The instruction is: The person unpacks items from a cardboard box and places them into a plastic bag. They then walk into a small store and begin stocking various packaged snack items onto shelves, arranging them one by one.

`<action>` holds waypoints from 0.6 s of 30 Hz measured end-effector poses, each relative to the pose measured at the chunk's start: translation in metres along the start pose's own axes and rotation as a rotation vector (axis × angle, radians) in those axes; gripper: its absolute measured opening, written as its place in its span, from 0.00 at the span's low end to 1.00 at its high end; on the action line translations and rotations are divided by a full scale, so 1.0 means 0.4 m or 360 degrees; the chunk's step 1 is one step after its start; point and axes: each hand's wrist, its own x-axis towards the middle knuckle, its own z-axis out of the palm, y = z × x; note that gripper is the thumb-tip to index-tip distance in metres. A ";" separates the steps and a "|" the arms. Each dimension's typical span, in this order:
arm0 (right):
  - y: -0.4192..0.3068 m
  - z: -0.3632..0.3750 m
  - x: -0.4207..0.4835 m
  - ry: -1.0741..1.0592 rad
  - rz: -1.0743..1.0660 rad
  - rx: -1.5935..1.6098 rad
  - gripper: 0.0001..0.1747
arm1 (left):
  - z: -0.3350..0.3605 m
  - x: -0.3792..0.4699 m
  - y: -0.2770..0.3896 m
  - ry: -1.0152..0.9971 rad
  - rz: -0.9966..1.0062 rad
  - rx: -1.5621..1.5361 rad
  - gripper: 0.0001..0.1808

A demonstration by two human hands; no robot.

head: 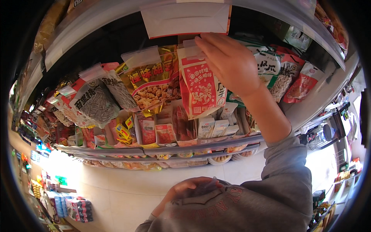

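Observation:
My right hand [232,63] reaches up to a paper bag of seeds [200,90], red and cream, hanging at the shelf front. Its fingertips lie by a clear plastic tag holder [193,50] at the bag's top. The thumb is hidden, so a grip cannot be made out. Close to my chest, my left hand [188,185] is curled around a clear plastic piece [207,185], partly covered by my sweatshirt. Left of the seed bag hangs a gold snack bag [153,81] with a similar clear holder [142,56] above it.
More snack bags hang along the shelf, such as a grey seed bag [95,101] and a green-and-white bag [268,68]. Below stand open boxes with small packets [165,133] and white cartons [205,127]. A white box [187,20] overhangs above. Shrink-wrapped bottles [78,208] stand on the floor.

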 end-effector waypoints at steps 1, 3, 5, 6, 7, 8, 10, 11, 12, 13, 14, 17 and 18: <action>0.003 0.009 -0.008 0.0052 -0.0024 -0.0055 0.20 | -0.005 -0.009 0.010 -0.0006 -0.0047 0.0029 0.40; 0.001 0.023 -0.019 0.0122 -0.0039 -0.0137 0.19 | -0.019 -0.024 0.035 -0.0020 -0.0147 0.0095 0.40; -0.005 0.035 -0.026 0.0160 -0.0022 -0.0189 0.19 | -0.050 -0.051 0.037 0.0044 -0.0200 0.0061 0.41; -0.002 0.039 -0.032 0.0191 -0.0036 -0.0201 0.19 | -0.044 -0.056 0.042 0.0082 -0.0230 0.0041 0.41; 0.004 0.043 -0.038 0.0220 -0.0049 -0.0214 0.20 | -0.037 -0.059 0.045 0.0102 -0.0224 0.0026 0.41; 0.007 0.044 -0.046 0.0248 -0.0063 -0.0228 0.20 | -0.028 -0.065 0.043 0.0123 -0.0218 0.0011 0.42; -0.005 0.053 -0.042 0.0276 -0.0043 -0.0202 0.20 | -0.013 -0.072 0.055 0.0129 -0.0190 0.0051 0.43; -0.012 0.057 -0.042 0.0290 -0.0033 -0.0190 0.20 | -0.016 -0.073 0.061 0.0107 -0.0190 0.0094 0.44; -0.015 0.058 -0.044 0.0295 -0.0013 -0.0177 0.20 | -0.018 -0.072 0.070 0.0078 -0.0198 0.0139 0.44; -0.020 0.060 -0.046 0.0299 0.0007 -0.0163 0.20 | -0.014 -0.075 0.073 0.0112 -0.0198 0.0127 0.44; -0.024 0.061 -0.048 0.0305 0.0025 -0.0148 0.19 | -0.008 -0.079 0.074 0.0145 -0.0196 0.0116 0.44; -0.034 0.063 -0.057 0.0295 0.0102 -0.0091 0.21 | 0.004 -0.088 0.086 0.0225 -0.0233 0.0100 0.44; -0.039 0.061 -0.060 0.0299 0.0120 -0.0107 0.21 | 0.005 -0.090 0.089 0.0250 -0.0252 0.0094 0.44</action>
